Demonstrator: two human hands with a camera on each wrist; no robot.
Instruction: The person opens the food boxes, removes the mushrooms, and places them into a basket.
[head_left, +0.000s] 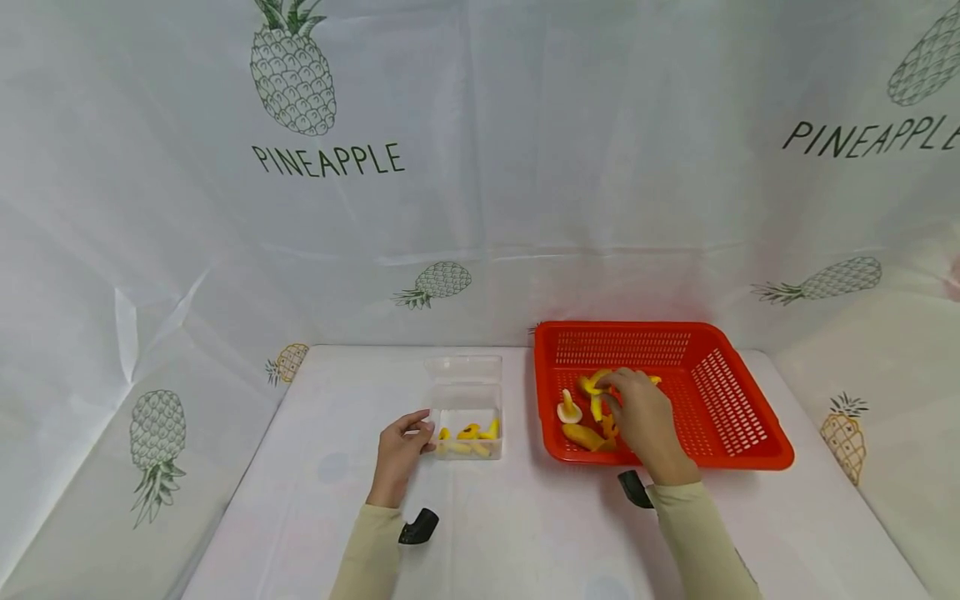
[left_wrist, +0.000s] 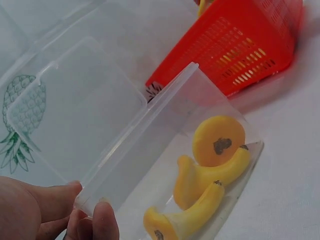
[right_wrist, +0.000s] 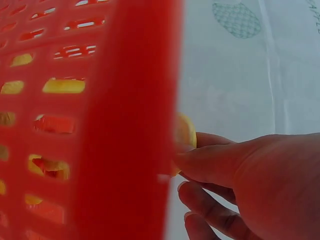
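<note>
Head view, unlike right wrist, shows left grip [head_left: 401, 452] pinching box [head_left: 467, 395]; right grip [head_left: 642, 410] holds yellow piece [head_left: 596, 407].

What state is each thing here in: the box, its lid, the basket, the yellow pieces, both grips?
Clear box: upright, part filled.
Lid: open.
Red basket: open-topped, part filled.
Yellow pieces in the box: lying loose.
Yellow pieces in the basket: some lying, one pinched.
Left grip: holding the box's edge.
Right grip: pinching a yellow piece.

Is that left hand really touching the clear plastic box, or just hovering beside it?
Touching: the left wrist view shows the left hand pinching the clear plastic box at its rim, near a corner.
</note>
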